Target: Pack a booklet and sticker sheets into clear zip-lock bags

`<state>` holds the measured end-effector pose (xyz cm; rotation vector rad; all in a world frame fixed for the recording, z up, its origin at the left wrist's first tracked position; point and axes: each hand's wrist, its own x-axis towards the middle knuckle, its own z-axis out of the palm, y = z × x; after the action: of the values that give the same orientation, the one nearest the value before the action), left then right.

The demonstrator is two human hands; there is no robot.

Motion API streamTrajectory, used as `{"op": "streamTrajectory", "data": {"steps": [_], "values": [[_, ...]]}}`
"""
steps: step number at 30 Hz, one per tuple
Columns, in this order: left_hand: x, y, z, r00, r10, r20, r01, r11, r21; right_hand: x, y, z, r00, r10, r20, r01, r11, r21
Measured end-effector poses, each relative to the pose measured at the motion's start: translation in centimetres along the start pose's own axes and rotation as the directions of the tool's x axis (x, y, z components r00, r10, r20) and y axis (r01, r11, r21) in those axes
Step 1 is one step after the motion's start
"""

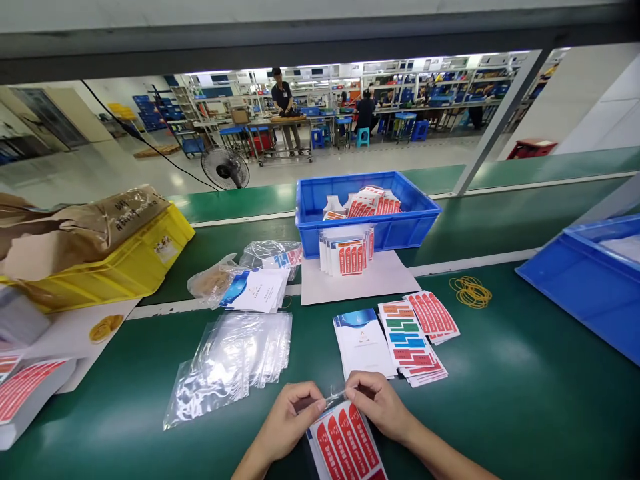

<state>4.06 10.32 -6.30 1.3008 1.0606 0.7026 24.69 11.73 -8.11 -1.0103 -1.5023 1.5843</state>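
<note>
Low in the middle of the head view, a clear plastic bag [336,398] holds a sheet of red labels [346,440]. My left hand [287,423] pinches the bag's top edge on the left. Thumb and fingers of my right hand [383,408] grip the same edge on the right. Just beyond lie a stack of white and blue booklets [363,343], a stack of multicoloured label sheets [407,337] and more red label sheets [434,315]. Left of my hands, empty clear bags [240,353] lie fanned out on the green table.
A blue bin [367,233] with filled packs stands at the back, more packs leaning on its front. Rubber bands [470,292] lie at right near another blue bin [585,287]. At left are a yellow bin [105,267] and a thick red label stack [30,397].
</note>
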Motion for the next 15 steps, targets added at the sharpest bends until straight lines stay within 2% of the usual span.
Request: {"op": "streamTrajectory", "data": {"steps": [4, 9, 15], "values": [[-0.2, 0.8, -0.1, 0.996, -0.027, 0.088, 0.02, 0.997, 0.075, -0.2, 0.1, 0.1, 0.999, 0.012, 0.035, -0.011, 0.999, -0.034], [-0.2, 0.8, 0.2, 0.998, -0.04, 0.055, 0.033, 0.992, 0.119, -0.4, 0.6, 0.8, 0.996, 0.045, 0.073, -0.039, 0.996, -0.086], [-0.3, 0.8, 0.5, 0.999, 0.03, 0.038, -0.039, 0.966, 0.256, -0.4, 1.2, 1.2, 0.997, 0.038, 0.07, -0.034, 0.998, -0.061]]}}
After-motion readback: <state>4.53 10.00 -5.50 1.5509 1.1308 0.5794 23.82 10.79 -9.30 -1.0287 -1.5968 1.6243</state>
